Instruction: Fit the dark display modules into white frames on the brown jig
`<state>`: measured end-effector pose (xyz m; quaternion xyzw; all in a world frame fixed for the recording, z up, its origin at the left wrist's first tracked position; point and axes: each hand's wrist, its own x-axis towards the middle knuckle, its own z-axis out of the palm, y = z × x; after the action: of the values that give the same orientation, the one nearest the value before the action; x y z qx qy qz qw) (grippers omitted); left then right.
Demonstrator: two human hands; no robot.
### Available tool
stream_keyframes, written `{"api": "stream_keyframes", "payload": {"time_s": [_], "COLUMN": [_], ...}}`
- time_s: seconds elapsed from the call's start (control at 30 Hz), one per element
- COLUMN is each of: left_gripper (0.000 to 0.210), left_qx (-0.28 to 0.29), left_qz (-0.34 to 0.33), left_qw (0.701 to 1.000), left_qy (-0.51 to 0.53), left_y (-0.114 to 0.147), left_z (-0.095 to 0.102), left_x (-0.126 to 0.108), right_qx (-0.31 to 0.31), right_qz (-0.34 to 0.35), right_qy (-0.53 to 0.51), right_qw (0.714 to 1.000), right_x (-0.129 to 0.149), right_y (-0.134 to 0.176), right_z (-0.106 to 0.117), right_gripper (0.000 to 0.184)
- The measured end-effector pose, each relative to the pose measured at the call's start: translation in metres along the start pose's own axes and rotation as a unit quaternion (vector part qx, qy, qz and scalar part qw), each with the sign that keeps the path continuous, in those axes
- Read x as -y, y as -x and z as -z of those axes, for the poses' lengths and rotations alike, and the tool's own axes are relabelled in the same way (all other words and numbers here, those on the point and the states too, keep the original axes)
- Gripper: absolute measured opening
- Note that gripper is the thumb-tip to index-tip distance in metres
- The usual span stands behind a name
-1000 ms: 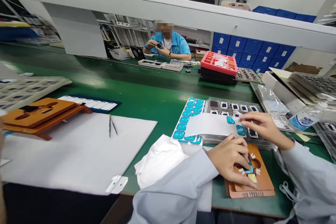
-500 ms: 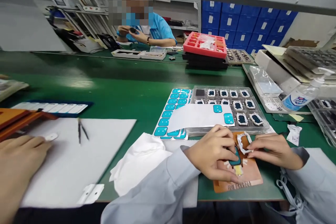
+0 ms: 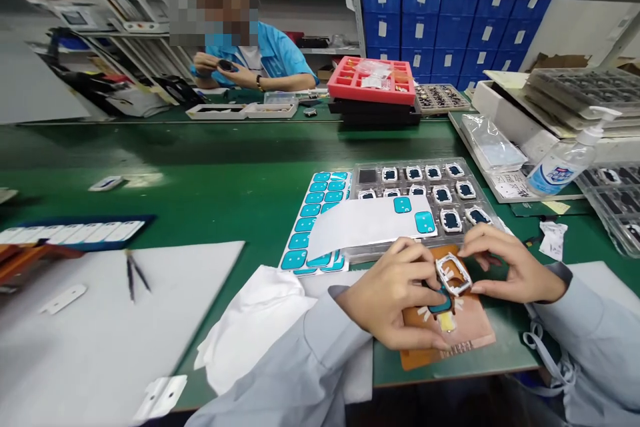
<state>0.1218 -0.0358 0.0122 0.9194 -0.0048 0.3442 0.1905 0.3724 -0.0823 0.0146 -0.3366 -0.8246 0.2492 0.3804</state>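
Observation:
My left hand [image 3: 400,297] bends over an orange plate [image 3: 473,327], its fingertips on a rounded teal piece [image 3: 440,300] that they partly cover. Beside it, my right hand [image 3: 520,267] has thumb and index finger at the right side of a small white frame [image 3: 454,275] with an open centre. That frame is tilted above the plate, close to my left fingertips; whether it rests on the plate I cannot tell. On the plate are pale tabs and a yellow square [image 3: 447,321]. A white sheet [image 3: 370,223] with two teal stickers lies behind my hands.
Behind the sheet stand a clear tray [image 3: 365,177] of white-framed parts and teal sticker sheets [image 3: 300,223]. Left are a white cloth [image 3: 250,327], a pale mat [image 3: 115,340] and tweezers [image 3: 135,273]. A pump bottle [image 3: 563,163] stands right. Across the bench, a person [image 3: 285,53] handles a dark object.
My right hand has spread its fingers and the white frame has turned and shifted left toward my left hand. Another person's hand has gone from the left mat. The view has shifted slightly.

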Motion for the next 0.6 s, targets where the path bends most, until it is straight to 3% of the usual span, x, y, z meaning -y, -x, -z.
{"api": "stream_keyframes", "payload": {"time_s": [0.13,0.27,0.43,0.6], "left_gripper": [0.04,0.036,0.036,0.05], "left_qx": [0.0,-0.015,-0.064,-0.061], "left_qz": [-0.001,0.0,0.002,0.023], "left_qw": [1.0,1.0,0.989,0.972], "left_qy": [0.012,0.0,-0.137,-0.227], "left_y": [-0.001,0.0,0.002,0.005], "left_z": [-0.001,-0.001,0.007,0.01], "left_x": [-0.001,-0.002,-0.003,-0.001], "right_qx": [0.05,0.035,0.003,-0.011], "right_qz": [-0.004,0.033,0.118,0.12], "right_qy": [-0.013,0.003,0.087,0.137], "right_qw": [0.999,0.999,0.989,0.983], "right_x": [-0.006,-0.008,0.001,0.011], "right_y": [0.0,0.0,-0.001,0.002], "right_z": [-0.001,-0.003,-0.009,-0.023], "right_gripper": [0.034,0.032,0.032,0.03]}}
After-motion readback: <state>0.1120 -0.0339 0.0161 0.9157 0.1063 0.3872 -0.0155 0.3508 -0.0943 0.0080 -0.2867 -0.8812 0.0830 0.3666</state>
